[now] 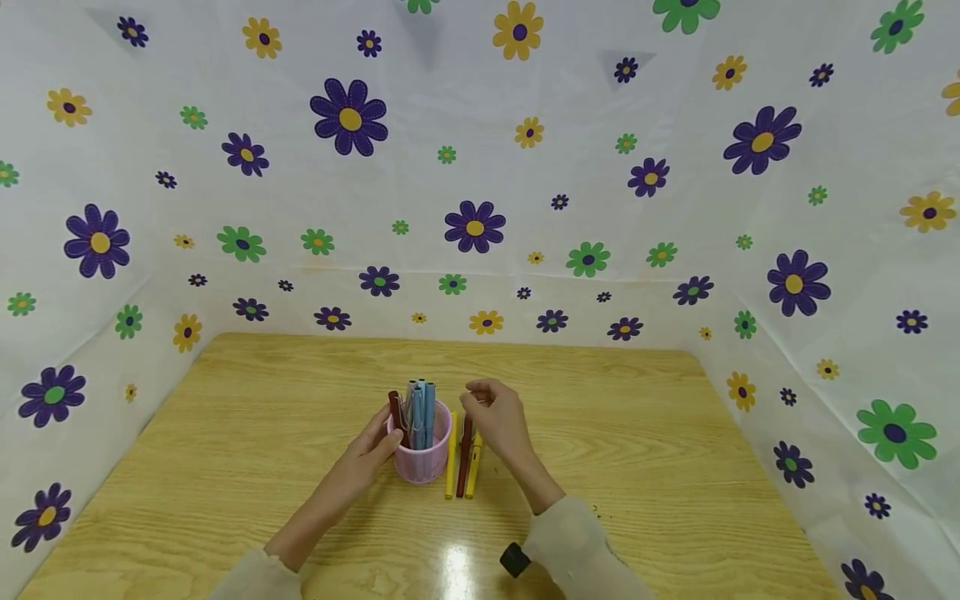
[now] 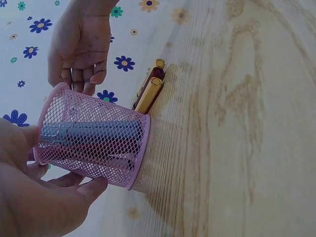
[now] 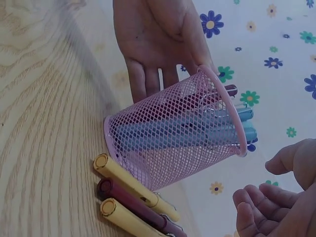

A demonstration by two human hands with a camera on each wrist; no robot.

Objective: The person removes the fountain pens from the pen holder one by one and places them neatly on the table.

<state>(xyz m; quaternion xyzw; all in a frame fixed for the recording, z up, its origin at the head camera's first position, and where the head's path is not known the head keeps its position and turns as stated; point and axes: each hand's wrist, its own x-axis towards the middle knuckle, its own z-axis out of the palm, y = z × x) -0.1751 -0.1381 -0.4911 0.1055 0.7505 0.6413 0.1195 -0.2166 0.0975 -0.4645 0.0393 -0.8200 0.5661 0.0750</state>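
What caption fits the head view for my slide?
Left hand steadies a pink mesh cup of pens; right hand hovers empty over three pens lying beside it.

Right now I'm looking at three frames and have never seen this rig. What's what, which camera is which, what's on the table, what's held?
There is no machine here: a person works with two bare hands, wearing three cameras. The wide picture comes from the head camera, looking down at a wooden table inside a flower-print backdrop. The other two come from cameras on each wrist, so they look sideways and tilted.

On the table stands a pink mesh cup with blue pens and a dark red pen in it. Beside it lie three loose pens: two yellow, one dark red between them.

The left hand rests its straight fingers against the cup's side, steadying it rather than gripping. The right hand hovers just past the rim with loosely curled fingers and holds nothing.
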